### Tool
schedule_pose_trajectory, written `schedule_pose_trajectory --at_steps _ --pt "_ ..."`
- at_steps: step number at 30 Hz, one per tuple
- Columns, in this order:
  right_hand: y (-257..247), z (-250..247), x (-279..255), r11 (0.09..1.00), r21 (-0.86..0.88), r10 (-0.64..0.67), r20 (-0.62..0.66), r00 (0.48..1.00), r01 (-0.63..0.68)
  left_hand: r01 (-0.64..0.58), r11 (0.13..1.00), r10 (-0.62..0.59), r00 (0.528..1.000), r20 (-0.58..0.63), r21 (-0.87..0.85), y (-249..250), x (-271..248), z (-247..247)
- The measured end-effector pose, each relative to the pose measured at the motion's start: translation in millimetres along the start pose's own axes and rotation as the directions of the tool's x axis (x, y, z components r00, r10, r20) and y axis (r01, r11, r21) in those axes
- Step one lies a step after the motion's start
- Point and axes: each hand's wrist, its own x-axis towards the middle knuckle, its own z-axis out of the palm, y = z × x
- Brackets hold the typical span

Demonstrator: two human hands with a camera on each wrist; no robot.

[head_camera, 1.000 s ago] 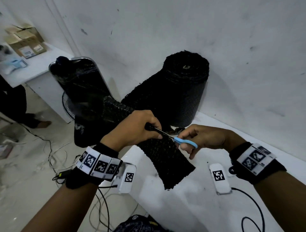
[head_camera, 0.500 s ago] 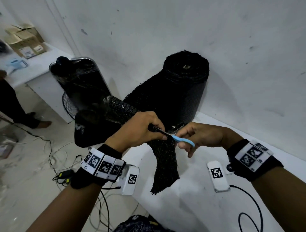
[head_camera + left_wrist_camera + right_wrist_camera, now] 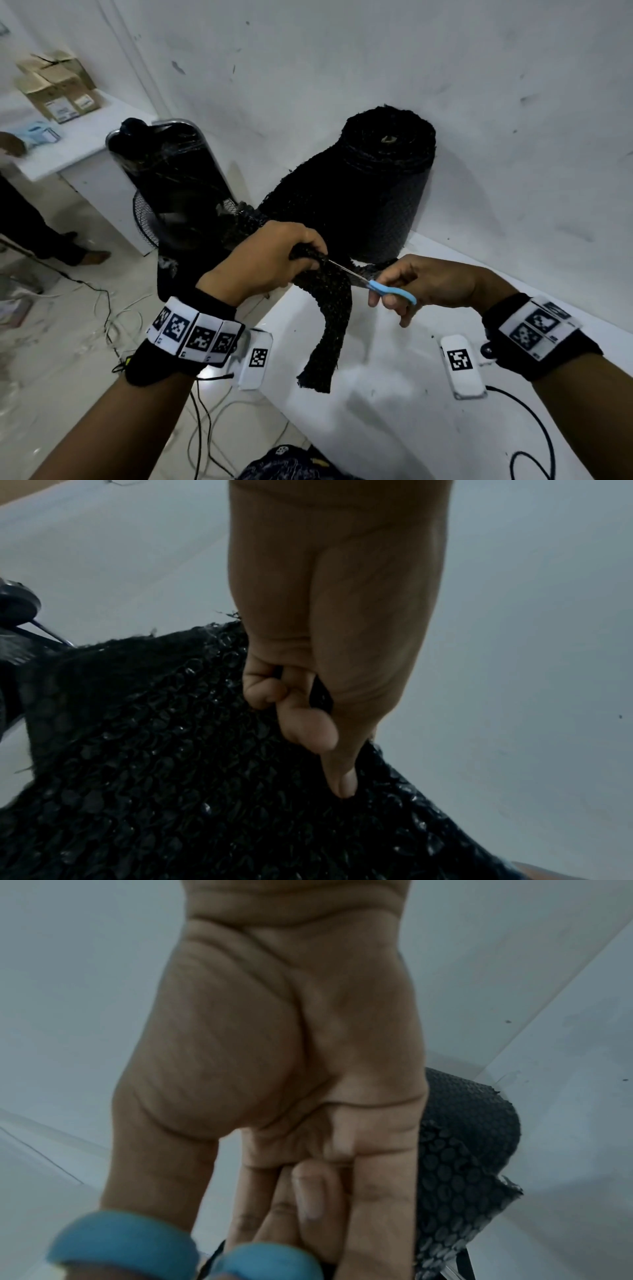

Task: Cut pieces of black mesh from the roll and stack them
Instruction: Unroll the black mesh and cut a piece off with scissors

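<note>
Mesh strip (image 3: pixel 330 318) hangs narrower than a second ago, folding as scissors (image 3: pixel 371 282) bite near the roll (image 3: pixel 380 192) on the worktop (image 3: pixel 394 411); the cut seems nearly through. Left hand (image 3: pixel 322 669) clenches the mesh. Right hand (image 3: pixel 274 1096) grips blue handles, palm-down.

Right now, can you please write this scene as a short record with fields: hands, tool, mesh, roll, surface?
left hand: left hand grips the bunched mesh strip
right hand: right hand holds the scissors by the blue handles
tool: blades point at the strip, close to the left hand's fingers
mesh: free end hangs down over the white table
roll: black mesh roll stands upright against the wall
stack: none visible
</note>
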Motion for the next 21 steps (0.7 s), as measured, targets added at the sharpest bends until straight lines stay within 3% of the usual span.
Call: schedule_pose_trajectory --at_steps 8,21 --pt "-6.4 3.9 5.0 1.000 0.000 -0.010 0.007 1.000 0.010 -0.031 0.999 0.024 0.985 0.168 0.039 6.7 6.8 -11.9" --pt "-10.4 8.4 13.2 0.999 0.020 -0.032 0.012 0.999 0.032 -0.079 0.997 0.079 0.987 0.140 -0.011 3.0 10.3 -0.7"
